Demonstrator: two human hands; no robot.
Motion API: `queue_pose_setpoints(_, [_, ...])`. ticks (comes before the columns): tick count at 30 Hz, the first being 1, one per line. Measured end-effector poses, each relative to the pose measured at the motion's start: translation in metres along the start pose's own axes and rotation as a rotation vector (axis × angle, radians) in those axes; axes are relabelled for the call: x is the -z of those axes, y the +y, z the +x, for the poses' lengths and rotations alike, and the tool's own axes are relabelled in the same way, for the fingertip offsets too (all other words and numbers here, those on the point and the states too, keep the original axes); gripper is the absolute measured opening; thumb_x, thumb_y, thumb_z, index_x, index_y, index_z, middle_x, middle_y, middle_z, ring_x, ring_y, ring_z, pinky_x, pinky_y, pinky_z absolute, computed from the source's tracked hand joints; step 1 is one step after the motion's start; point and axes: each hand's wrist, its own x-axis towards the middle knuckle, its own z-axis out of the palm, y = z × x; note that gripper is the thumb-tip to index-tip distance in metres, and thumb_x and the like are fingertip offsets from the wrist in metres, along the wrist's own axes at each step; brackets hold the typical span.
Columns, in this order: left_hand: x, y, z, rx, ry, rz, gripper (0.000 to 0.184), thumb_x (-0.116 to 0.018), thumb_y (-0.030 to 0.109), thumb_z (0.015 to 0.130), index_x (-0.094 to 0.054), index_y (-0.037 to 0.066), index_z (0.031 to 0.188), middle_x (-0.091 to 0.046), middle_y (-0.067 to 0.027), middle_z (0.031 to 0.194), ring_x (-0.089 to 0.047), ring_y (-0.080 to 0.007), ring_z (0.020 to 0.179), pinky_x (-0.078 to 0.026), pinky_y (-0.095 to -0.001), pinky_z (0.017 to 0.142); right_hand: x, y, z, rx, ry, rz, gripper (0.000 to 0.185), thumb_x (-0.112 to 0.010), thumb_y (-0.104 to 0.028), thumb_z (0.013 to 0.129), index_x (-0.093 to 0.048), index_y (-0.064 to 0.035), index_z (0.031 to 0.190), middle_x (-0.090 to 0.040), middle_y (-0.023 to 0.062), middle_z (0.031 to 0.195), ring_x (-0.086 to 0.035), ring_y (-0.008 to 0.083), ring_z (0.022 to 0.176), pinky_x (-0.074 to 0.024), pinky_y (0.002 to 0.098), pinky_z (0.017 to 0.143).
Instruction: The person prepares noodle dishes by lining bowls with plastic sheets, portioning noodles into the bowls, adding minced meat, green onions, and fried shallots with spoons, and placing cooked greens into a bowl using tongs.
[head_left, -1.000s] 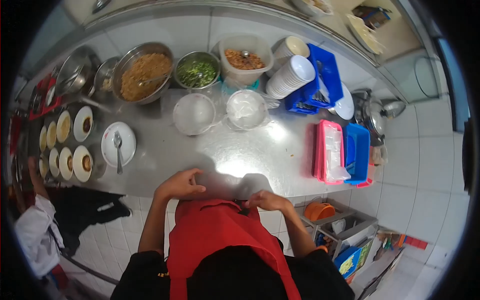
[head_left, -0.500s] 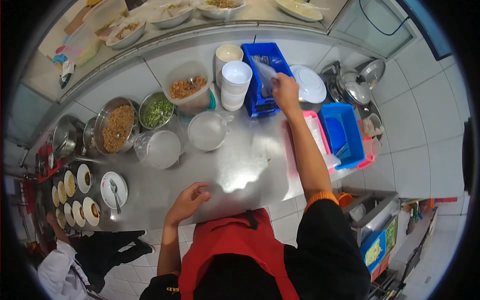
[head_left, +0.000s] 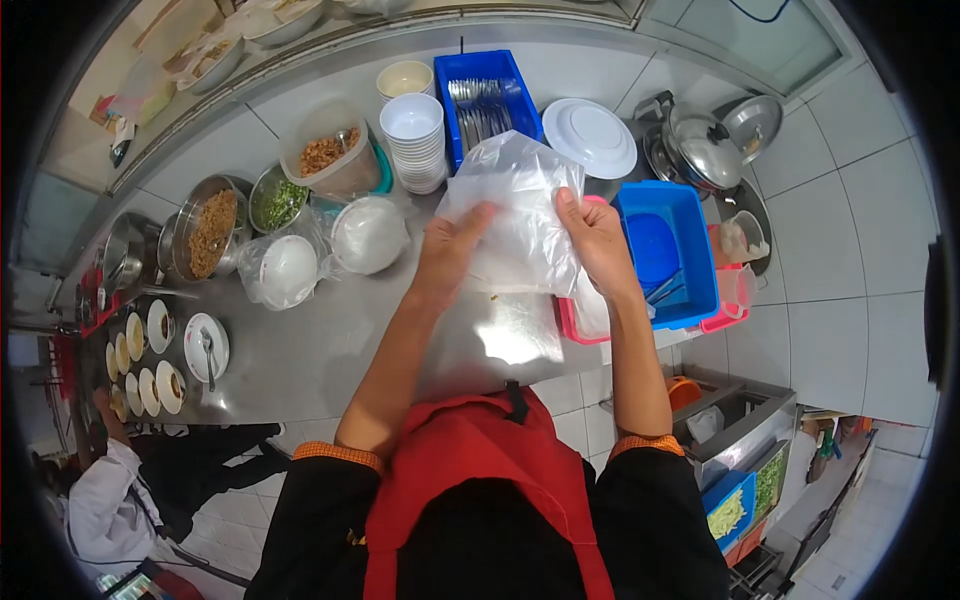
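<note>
A clear plastic bag (head_left: 522, 205) is spread between my two hands above the steel counter (head_left: 420, 340). My left hand (head_left: 447, 258) grips its left side, thumb over the front. At the right edge, my right hand (head_left: 598, 245) pinches it with the thumb on top; the fingers behind are hidden. Just beyond the bag stands a blue bin of cutlery (head_left: 525, 110), partly covered by it. Left of that is a stack of white bowls (head_left: 414, 145). Close to my right hand are a light blue tray (head_left: 703, 270) and a pink tray (head_left: 570, 322).
Two plastic-wrapped bowls sit left, the nearer bowl (head_left: 288, 270) beside a pot of brown food (head_left: 207, 235). Several small bowls and a plate with a spoon (head_left: 206, 348) lie far left. A white lid (head_left: 592, 138) and metal pot (head_left: 703, 145) stand back right. A person (head_left: 110, 500) is lower left.
My right hand has come back from the blue bin with the plastic bag. My left hand has risen from the counter's front edge and taken hold of the bag too.
</note>
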Motion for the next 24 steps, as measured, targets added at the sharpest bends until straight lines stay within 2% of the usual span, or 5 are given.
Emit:
queue_pose_setpoints(4, [0.010, 0.009, 0.004, -0.128, 0.085, 0.223, 0.022, -0.062, 0.022, 0.090, -0.064, 0.002, 0.098, -0.064, -0.0012, 0.087, -0.058, -0.0070, 0.075, -0.048, -0.0225, 0.066, 0.002, -0.014, -0.017, 0.048, 0.043, 0.028, 0.028, -0.061, -0.029, 0.090, -0.055, -0.0061, 0.076, -0.047, -0.0074, 0.056, -0.043, 0.0016, 0.050, -0.0334, 0.0194, 0.047])
queue_pose_setpoints(10, [0.015, 0.003, 0.011, -0.111, 0.091, 0.375, 0.025, -0.066, 0.026, 0.088, -0.056, 0.007, 0.074, -0.053, 0.0053, 0.066, -0.044, -0.0011, 0.056, -0.035, -0.0189, 0.049, 0.006, -0.017, 0.000, 0.279, -0.085, 0.107, 0.040, -0.075, -0.014, 0.075, -0.057, -0.0043, 0.109, -0.060, 0.0053, 0.105, -0.056, 0.0120, 0.087, -0.0446, 0.0265, 0.074])
queue_pose_setpoints(18, [0.057, 0.040, 0.010, -0.087, 0.239, 0.341, 0.026, -0.066, 0.029, 0.087, -0.057, 0.007, 0.077, -0.053, 0.0052, 0.065, -0.043, -0.0010, 0.054, -0.034, -0.0187, 0.047, 0.025, 0.006, 0.047, 0.186, 0.287, -0.140, 0.013, -0.054, -0.009, 0.087, -0.064, 0.0002, 0.086, -0.061, 0.0017, 0.075, -0.053, 0.0076, 0.067, -0.0422, 0.0239, 0.057])
queue_pose_setpoints(20, [0.074, 0.046, 0.004, -0.070, 0.222, 0.374, 0.021, -0.060, 0.023, 0.092, -0.062, 0.002, 0.092, -0.063, -0.0016, 0.084, -0.057, -0.0053, 0.074, -0.047, -0.0209, 0.064, 0.027, 0.012, 0.048, 0.094, 0.248, -0.099, 0.017, -0.055, -0.014, 0.089, -0.064, -0.0002, 0.086, -0.061, 0.0018, 0.075, -0.053, 0.0071, 0.067, -0.0421, 0.0231, 0.058])
queue_pose_setpoints(24, [0.109, 0.017, 0.009, -0.069, 0.216, 1.024, 0.024, -0.065, 0.026, 0.086, -0.063, 0.003, 0.091, -0.063, -0.0024, 0.073, -0.058, -0.0135, 0.064, -0.045, -0.0283, 0.059, 0.024, 0.023, 0.049, -0.106, 0.102, 0.176, 0.030, -0.057, -0.029, 0.093, -0.064, -0.0003, 0.088, -0.061, 0.0016, 0.075, -0.054, 0.0065, 0.068, -0.0422, 0.0222, 0.062])
